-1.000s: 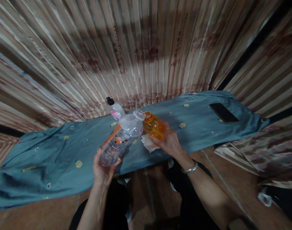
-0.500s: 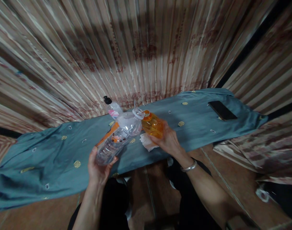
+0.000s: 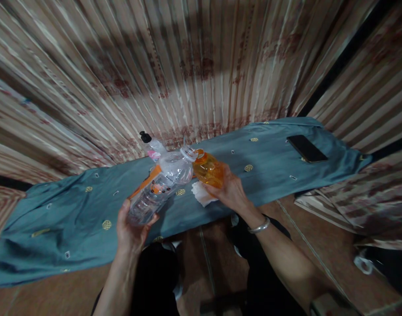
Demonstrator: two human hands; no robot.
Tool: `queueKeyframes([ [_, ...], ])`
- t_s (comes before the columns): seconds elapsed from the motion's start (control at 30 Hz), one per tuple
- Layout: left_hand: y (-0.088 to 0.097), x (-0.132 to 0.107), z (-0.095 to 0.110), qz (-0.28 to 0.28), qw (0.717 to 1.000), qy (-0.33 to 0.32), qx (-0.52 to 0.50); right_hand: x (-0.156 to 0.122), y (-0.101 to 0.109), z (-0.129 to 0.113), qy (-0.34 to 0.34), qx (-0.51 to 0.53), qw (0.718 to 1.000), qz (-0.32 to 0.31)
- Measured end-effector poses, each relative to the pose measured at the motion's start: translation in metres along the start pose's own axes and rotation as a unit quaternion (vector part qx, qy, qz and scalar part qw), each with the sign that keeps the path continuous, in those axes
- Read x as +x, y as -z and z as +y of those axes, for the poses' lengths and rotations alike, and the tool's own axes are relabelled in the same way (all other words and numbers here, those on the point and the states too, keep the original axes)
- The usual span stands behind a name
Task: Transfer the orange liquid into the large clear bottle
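My left hand (image 3: 131,228) is closed round the base of a clear plastic bottle (image 3: 159,186) with an orange label, held tilted so its open neck points up and right. My right hand (image 3: 232,193) grips an orange-yellow bottle of liquid (image 3: 208,168), tilted left so its mouth meets the neck of the clear bottle. Both bottles hang just above a blue-grey embroidered cloth (image 3: 72,210). A crumpled white tissue (image 3: 201,194) lies on the cloth under my right hand.
A small clear bottle with a black cap and pink label (image 3: 151,147) stands behind the two bottles. A black phone (image 3: 306,148) lies on the cloth at the far right. A striped curtain (image 3: 194,70) hangs behind. A reddish tiled floor (image 3: 217,263) lies below.
Both hands and their bottles have shifted slightly left and up in the picture. The necks stay together and the grips are unchanged.
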State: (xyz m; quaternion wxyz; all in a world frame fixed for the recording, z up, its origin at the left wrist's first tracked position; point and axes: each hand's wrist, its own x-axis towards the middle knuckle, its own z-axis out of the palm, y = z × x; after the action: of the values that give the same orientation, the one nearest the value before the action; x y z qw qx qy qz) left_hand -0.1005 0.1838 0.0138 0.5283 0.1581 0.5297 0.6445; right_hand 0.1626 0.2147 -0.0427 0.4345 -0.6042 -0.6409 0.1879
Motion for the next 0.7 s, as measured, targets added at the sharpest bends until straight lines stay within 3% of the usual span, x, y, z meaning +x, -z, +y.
queueKeyframes([
  [0.7,0.007,0.001,-0.001,-0.021,1.000,-0.011,-0.006,-0.002,0.003,0.010,0.072,-0.089,0.992,0.052],
])
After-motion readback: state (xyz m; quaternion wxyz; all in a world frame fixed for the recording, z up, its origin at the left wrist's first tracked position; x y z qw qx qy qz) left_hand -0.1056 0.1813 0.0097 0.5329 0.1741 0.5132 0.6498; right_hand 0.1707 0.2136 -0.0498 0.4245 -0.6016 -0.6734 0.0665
